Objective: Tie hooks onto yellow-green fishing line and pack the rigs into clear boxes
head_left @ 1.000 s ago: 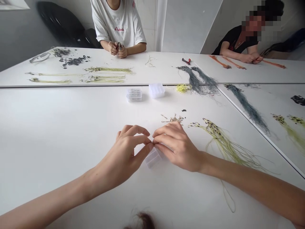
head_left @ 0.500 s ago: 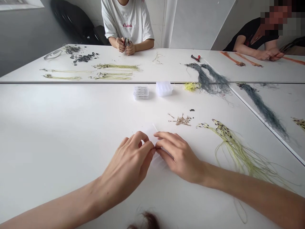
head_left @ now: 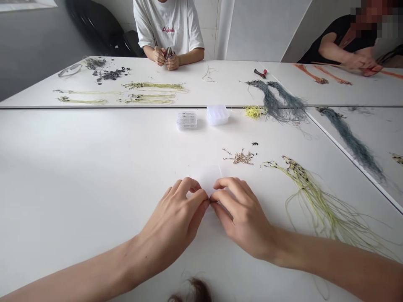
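On the table [head_left: 78,167], hooks [head_left: 241,158] lay behind a box [head_left: 206,178], with lines [head_left: 324,209] to their right; farther back, a second box [head_left: 186,121] sat beside a third [head_left: 218,115].

A small clear plastic box [head_left: 205,179] lies flat, its near edge pinched between the left hand [head_left: 172,214] and the right hand [head_left: 242,216].
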Tool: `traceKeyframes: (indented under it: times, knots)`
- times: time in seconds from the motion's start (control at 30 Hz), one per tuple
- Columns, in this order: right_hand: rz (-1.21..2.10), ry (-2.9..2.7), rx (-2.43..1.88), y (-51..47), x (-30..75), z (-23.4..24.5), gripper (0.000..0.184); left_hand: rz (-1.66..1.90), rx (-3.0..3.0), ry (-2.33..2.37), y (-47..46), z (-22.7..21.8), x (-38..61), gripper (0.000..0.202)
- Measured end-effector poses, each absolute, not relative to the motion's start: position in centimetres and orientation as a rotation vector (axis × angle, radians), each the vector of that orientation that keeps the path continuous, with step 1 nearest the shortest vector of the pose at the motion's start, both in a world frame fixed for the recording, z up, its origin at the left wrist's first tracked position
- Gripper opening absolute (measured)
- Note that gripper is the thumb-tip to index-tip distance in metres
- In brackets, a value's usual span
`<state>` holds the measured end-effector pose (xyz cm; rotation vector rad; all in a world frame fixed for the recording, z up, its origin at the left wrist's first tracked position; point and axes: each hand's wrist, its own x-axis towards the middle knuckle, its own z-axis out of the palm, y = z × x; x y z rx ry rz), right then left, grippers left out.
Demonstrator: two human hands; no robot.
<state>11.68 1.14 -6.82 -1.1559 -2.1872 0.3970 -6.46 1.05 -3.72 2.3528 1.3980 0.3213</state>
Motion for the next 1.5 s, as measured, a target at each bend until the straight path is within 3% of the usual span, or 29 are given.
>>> traceKeyframes:
  times: [0.9,1.5]
  knots:
    - [0.685,-2.339,-1.291,2.3,13.9,-4.2,0.019,0.161,2.397,1.386,2.5,-2.7,-4.5,0.030]
    - [0.599,-2.427,-1.312,2.3,13.6,-4.4,0.022,0.151,2.473,1.409,2.3,-3.0,-4.0,0.034]
